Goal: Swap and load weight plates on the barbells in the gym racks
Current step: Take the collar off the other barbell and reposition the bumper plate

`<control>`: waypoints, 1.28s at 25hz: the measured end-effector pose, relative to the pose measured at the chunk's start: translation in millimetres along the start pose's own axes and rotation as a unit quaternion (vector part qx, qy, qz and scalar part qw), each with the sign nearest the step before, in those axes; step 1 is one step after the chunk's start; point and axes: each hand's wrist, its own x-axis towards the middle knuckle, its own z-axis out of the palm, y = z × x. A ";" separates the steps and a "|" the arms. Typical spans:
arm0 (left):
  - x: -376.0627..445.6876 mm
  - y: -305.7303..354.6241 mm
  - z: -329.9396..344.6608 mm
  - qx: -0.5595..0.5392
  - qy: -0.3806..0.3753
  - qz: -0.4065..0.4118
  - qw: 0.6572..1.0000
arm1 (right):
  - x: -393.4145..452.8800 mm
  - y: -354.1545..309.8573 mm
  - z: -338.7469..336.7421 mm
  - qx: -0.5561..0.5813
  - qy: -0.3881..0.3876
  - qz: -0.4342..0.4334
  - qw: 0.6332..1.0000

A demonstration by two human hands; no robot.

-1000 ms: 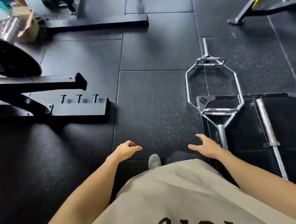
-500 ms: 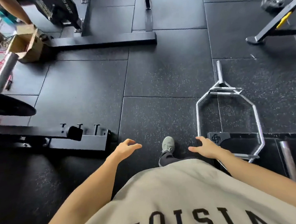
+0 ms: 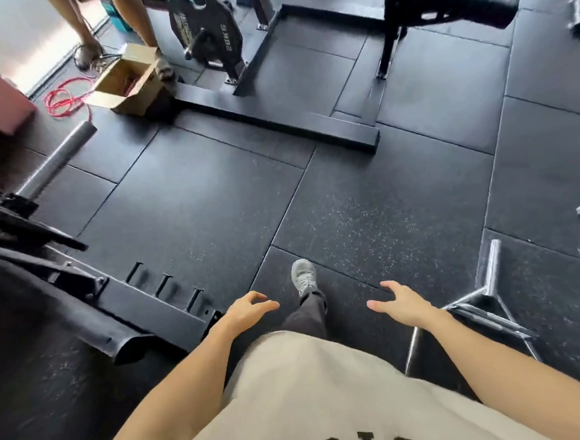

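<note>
My left hand [image 3: 245, 311] and my right hand [image 3: 402, 303] hang in front of my waist, fingers loosely spread, holding nothing. A black 20 kg weight plate [image 3: 204, 26] sits on a storage peg of the rack at the top, far ahead of both hands. A bare silver barbell sleeve [image 3: 56, 160] sticks out of the rack at the left edge, with no plate on it. A chrome hex bar [image 3: 489, 295] lies on the floor just right of my right hand.
The rack's black base beam [image 3: 274, 117] crosses the floor ahead. A second rack foot with pegs [image 3: 157, 308] lies by my left hand. An open cardboard box [image 3: 128, 81], a red cable [image 3: 62, 100] and another person's legs [image 3: 130, 21] are top left. My grey shoe [image 3: 304, 275] steps on rubber tiles.
I have walked forward and looked up: the far rack, the 20 kg plate and the box came into view, and the hex bar slid to the lower right. Both hands stayed empty.
</note>
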 end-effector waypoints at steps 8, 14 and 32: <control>150.6 165.6 -120.6 -0.009 0.018 0.021 1.000 | 151.5 -131.6 -179.4 -0.028 0.013 -0.004 1.000; 229.5 248.4 -219.2 -0.030 0.039 -0.003 0.999 | 256.0 -252.2 -270.9 -0.086 0.001 -0.046 0.995; 402.8 348.9 -488.3 -0.311 0.234 -0.155 0.908 | 555.7 -736.4 -443.4 -0.365 -0.123 -0.230 0.894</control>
